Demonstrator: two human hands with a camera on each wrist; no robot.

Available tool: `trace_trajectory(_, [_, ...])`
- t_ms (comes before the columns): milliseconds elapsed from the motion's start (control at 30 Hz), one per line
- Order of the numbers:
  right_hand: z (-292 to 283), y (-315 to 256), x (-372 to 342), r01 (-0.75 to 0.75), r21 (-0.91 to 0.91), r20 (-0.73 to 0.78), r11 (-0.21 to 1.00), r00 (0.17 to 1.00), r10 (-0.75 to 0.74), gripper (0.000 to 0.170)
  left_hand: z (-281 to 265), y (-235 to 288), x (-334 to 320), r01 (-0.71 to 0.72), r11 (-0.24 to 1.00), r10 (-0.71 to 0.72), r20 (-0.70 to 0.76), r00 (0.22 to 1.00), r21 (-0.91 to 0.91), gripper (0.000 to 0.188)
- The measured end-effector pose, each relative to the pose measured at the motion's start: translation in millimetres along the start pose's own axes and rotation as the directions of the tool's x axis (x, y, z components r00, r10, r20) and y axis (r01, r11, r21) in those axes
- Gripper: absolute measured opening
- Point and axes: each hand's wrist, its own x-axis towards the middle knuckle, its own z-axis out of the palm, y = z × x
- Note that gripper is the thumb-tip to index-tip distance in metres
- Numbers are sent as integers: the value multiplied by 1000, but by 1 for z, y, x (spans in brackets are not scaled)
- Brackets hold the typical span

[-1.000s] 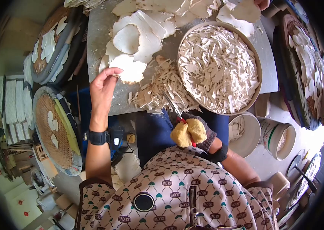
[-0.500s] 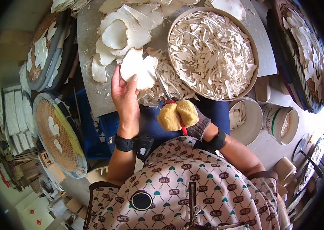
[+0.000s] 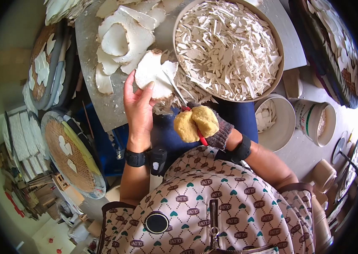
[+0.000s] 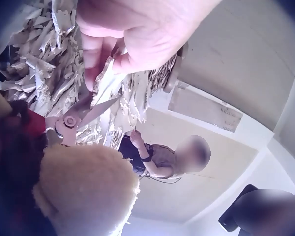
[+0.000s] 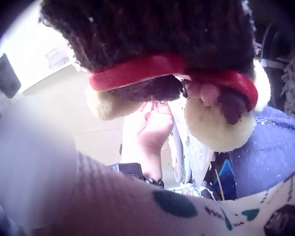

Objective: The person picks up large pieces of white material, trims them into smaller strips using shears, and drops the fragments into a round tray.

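Observation:
A thin white sheet (image 3: 147, 70) with a browned, ragged edge is pinched between the thumb and fingers of my left hand (image 3: 139, 103). My right hand (image 3: 222, 132), in a dark knitted glove, grips scissors (image 3: 174, 88) with red handles. Yellow spongy pads (image 3: 186, 126) cover the handles. In the head view a blade overlaps the sheet's right side. The left wrist view shows the scissors (image 4: 70, 122) with blades spread at the sheet's edge, below my left fingers. In the right wrist view the glove (image 5: 152, 34) curls over the red handles (image 5: 137, 69).
A round tray (image 3: 283, 51) heaped with white strips stands on the metal table (image 3: 86, 63). Larger white sheets (image 3: 138, 40) lie at the left, with loose cuttings beside the tray. Two buckets (image 3: 289, 127) stand at the right. Woven racks (image 3: 71, 156) flank the table. Another person (image 4: 160, 160) appears beyond.
My left hand has brought the white sheet rightward to the scissors, turning its face toward me. The scissors' blade now overlaps the sheet. The head view has shifted, moving the table up and left.

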Motion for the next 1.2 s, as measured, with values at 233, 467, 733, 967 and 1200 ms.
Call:
trace_trajectory(233, [28,-7,-4,103,-808,-13,579,981,-193,24,3,0,3,20,999,-21,33,999,34,54])
trace_trajectory(467, [5,-5,-2,207,-232,29,950,978,-207,23,0,20,-2,46,995,-57,122,991,89,54])
trace_trajectory(733, [2,-3,-1,265,-638,25,723,946,-325,25,-5,9,-35,174,970,-201,163,966,168,56])
trace_trajectory(967, [14,0,-2,263,-810,143,524,955,-259,33,5,-1,-40,-7,1000,6,-72,997,-10,53])
trace_trajectory(1200, [14,-6,-2,224,-926,149,303,956,-252,27,-5,3,-31,25,998,-23,-43,999,52,51])
